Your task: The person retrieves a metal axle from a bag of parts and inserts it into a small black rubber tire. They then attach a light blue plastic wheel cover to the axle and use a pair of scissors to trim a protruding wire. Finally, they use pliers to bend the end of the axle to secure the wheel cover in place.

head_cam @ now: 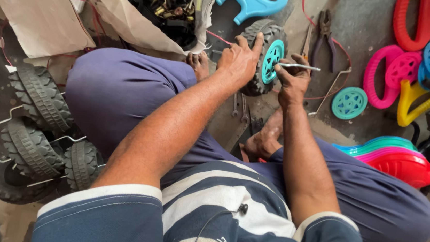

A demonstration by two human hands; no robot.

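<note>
Both hands (238,61) (292,81) forward, fingers curled

Only 1 view: a head-worn camera looks steeply down over the person's striped chest and crossed legs at the floor, close in (arm's reach). The left hand (238,61) and right hand (292,80) meet at the wheel (264,58), upper centre of frame.

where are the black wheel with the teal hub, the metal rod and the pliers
black wheel (261,37), head view, on the tyre tread at the top
metal rod (302,67), head view, mid-shaft
pliers (325,32), head view, at the pivot
</note>
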